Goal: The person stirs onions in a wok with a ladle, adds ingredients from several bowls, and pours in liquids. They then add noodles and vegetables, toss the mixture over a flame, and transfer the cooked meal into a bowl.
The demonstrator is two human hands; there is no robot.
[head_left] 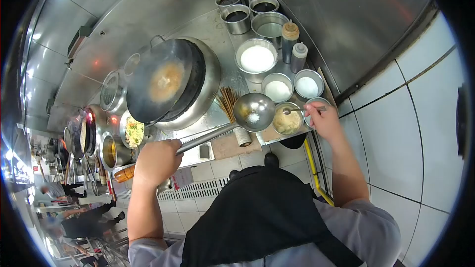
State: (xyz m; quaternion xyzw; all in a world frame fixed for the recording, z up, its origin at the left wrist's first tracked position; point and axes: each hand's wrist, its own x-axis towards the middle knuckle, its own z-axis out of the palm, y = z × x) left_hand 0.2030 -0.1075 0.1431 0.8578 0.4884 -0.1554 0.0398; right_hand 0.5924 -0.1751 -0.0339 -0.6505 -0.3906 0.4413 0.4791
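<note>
My left hand (157,162) is wrapped round the handle of a long metal ladle (253,112), whose bowl holds a little white powder. The bowl hangs beside a bamboo brush (229,104). In my right hand (322,117) is a small metal spoon (297,111), its tip over a metal pot of pale yellowish seasoning (287,120). Pots of white powder (276,90) stand just behind. A dark wok (158,81) with a brownish patch in its middle sits tilted on the stove at the left.
Squeeze bottles (290,42) and pots of dark sauce (235,17) stand at the back. A bowl of chopped green and yellow food (132,131) is left of the wok, beside a metal pot (110,151). Other people (81,222) are at the far left.
</note>
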